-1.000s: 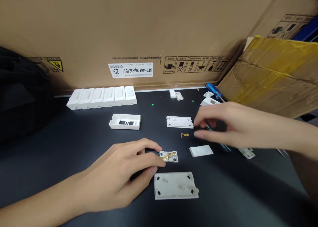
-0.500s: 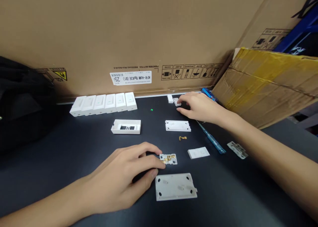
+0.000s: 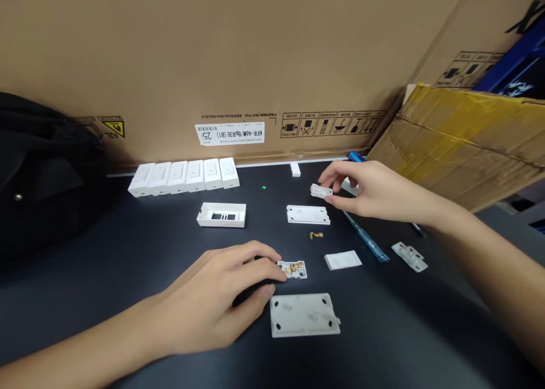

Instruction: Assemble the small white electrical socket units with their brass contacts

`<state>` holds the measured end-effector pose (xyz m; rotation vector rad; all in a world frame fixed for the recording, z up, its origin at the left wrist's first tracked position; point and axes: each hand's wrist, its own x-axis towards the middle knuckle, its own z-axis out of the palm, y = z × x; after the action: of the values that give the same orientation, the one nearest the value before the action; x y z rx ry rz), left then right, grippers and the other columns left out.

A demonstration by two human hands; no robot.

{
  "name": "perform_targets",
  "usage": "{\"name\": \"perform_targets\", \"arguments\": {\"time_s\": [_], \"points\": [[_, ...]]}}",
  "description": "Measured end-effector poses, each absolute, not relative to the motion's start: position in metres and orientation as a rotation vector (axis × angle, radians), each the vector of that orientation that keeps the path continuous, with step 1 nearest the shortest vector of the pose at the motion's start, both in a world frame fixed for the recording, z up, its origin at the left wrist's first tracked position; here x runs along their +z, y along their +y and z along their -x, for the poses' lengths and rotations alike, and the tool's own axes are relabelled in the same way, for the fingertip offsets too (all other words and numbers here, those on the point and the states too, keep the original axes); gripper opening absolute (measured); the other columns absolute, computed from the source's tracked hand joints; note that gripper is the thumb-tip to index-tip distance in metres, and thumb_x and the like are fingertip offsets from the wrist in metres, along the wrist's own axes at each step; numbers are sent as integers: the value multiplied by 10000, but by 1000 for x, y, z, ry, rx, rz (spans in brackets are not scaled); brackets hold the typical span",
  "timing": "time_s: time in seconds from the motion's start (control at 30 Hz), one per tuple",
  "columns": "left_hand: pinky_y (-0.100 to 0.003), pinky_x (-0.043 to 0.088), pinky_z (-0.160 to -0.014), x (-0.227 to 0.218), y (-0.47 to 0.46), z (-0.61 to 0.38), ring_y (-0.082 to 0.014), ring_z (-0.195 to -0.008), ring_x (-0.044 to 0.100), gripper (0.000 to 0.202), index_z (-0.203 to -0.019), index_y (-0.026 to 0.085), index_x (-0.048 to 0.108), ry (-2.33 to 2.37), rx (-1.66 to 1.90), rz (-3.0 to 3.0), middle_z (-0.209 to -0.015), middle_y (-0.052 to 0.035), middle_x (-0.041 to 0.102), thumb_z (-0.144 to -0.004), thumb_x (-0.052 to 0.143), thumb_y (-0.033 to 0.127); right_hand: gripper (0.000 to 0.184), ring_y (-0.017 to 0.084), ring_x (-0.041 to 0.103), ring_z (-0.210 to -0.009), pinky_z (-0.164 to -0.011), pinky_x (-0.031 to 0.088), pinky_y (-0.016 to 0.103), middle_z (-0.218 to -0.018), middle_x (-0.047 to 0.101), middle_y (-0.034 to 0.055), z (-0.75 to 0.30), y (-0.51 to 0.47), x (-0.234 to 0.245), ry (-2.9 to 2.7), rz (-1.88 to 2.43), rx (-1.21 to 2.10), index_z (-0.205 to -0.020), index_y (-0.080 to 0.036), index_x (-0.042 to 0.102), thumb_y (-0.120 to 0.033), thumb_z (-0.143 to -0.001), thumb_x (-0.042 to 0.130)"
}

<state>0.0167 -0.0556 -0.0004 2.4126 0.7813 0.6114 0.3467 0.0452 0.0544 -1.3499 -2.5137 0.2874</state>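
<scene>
The fingertips of my left hand grip the left end of a small white switch base with brass contacts, which lies on the dark table. My right hand pinches a small white plastic switch part between thumb and fingers, just above the table. A loose brass contact strip lies between the hands. Below the switch base is a white back plate with corner holes. A white rocker piece sits to the right, and another white plate lies farther back.
Several assembled white switches stand in a row at the back left. In front of them is a white switch housing. A blue screwdriver and a pale plastic part lie right. Cardboard boxes close off the back.
My right hand has lifted the small white part off the table at the back and brought it right and nearer. My left hand keeps its grip on the switch base.
</scene>
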Motion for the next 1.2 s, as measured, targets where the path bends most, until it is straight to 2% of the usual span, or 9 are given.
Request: {"name": "perform_targets", "arguments": {"time_s": [0.07,0.23,0.37,0.5,0.77,0.87,0.97,1.1,1.2], "points": [[-242,618,-818,1,-56,-17,-136,-970,752,246,-1274,268,684,785,600,-2405,-1333,-50,731,-1080,561,182,322,229,725,-845,-717,549,353,-1012,809,67,-344,35,60,-2484,1288,320,-1094,-232,734,-504,-933,667],[-232,573,-687,1,-58,-16,-87,-722,636,258,-1327,272,600,840,550,-2402,-1356,-16,732,-1080,568,206,240,222,745,-859,-765,587,366,-1023,821,41,-340,18,65,-2484,1149,334,-1066,-247,745,-446,-933,723],[-244,558,-691,-1,-59,-15,-95,-725,615,278,-1351,292,545,886,527,-2424,-1350,11,727,-1083,572,225,205,223,756,-862,-779,587,365,-1040,826,31,-346,13,68,-2459,1146,211,-1090,-269,740,-413,-944,735],[-249,547,-692,0,-59,-16,-95,-715,601,293,-1370,307,524,905,510,-2410,-1330,22,724,-1090,563,230,231,229,754,-815,-749,574,367,-972,822,47,-354,17,66,-2333,1227,82,-1058,-251,728,-443,-933,757],[-236,544,-688,-1,-59,-16,-97,-733,608,269,-1356,310,525,895,498,-2420,-1313,16,721,-1098,549,237,194,245,804,-859,-782,595,363,-955,852,63,-336,39,31,-2360,1414,116,-1010,-210,738,-380,-923,703],[-238,548,-686,-1,-58,-15,-98,-724,615,255,-1350,306,535,885,492,-2420,-1307,-1,722,-1103,536,243,238,253,811,-886,-800,611,364,-1034,864,71,-346,42,44,-2331,1470,88,-1060,-208,759,-381,-903,719],[-241,566,-710,-2,-58,-14,-98,-728,627,263,-1356,313,535,876,511,-2429,-1310,0,724,-1102,537,247,298,271,800,-845,-766,610,393,-1007,852,108,-373,41,65,-2083,1674,-115,-1100,-197,768,-422,-996,602],[-225,560,-666,-2,-57,-16,-91,-705,637,239,-1319,294,566,874,538,-2426,-1274,-8,741,-1085,560,243,258,319,811,-875,-832,617,446,-982,856,136,-409,50,69,-2096,1805,-164,-1062,-165,799,-294,-949,607],[-215,560,-647,-1,-57,-16,-85,-682,637,234,-1302,283,591,882,565,-2425,-1248,-10,754,-1073,578,238,367,290,821,-913,-885,627,418,-1067,870,103,-423,67,57,-2239,1834,-126,-1168,-168,816,-181,-885,583]]}}
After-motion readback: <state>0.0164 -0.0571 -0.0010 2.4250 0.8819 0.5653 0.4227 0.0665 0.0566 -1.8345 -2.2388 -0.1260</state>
